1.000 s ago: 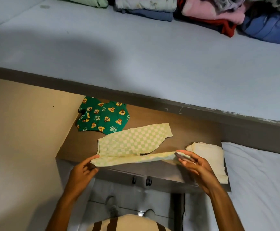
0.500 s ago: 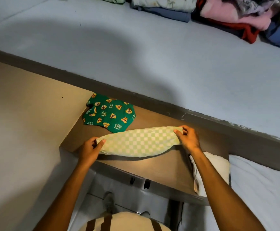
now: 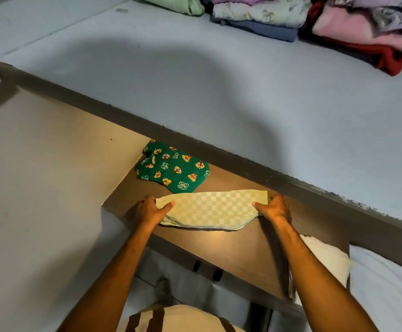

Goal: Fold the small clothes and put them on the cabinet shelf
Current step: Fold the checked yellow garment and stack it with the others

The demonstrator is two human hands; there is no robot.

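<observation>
A pale green checkered garment [image 3: 210,208] lies folded in half on the brown wooden surface [image 3: 240,248]. My left hand [image 3: 150,210] pinches its left end and my right hand [image 3: 273,208] pinches its right end. Just behind it rests a green garment with a cartoon animal print [image 3: 172,168], folded flat. A cream folded cloth [image 3: 324,262] sits at the right edge of the wood, partly hidden by my right forearm. The grey-blue cabinet shelf [image 3: 219,87] stretches above and behind the wooden surface.
Stacks of folded clothes [image 3: 314,17] in green, blue, pink and red line the back of the shelf. A beige wall panel [image 3: 39,188] bounds the left side. White bedding [image 3: 386,291] lies at lower right. My striped top [image 3: 178,318] shows at the bottom.
The near edge of the checkered garment was lifted and carried over onto its far half, so it is now folded. Both hands moved away from me with it.
</observation>
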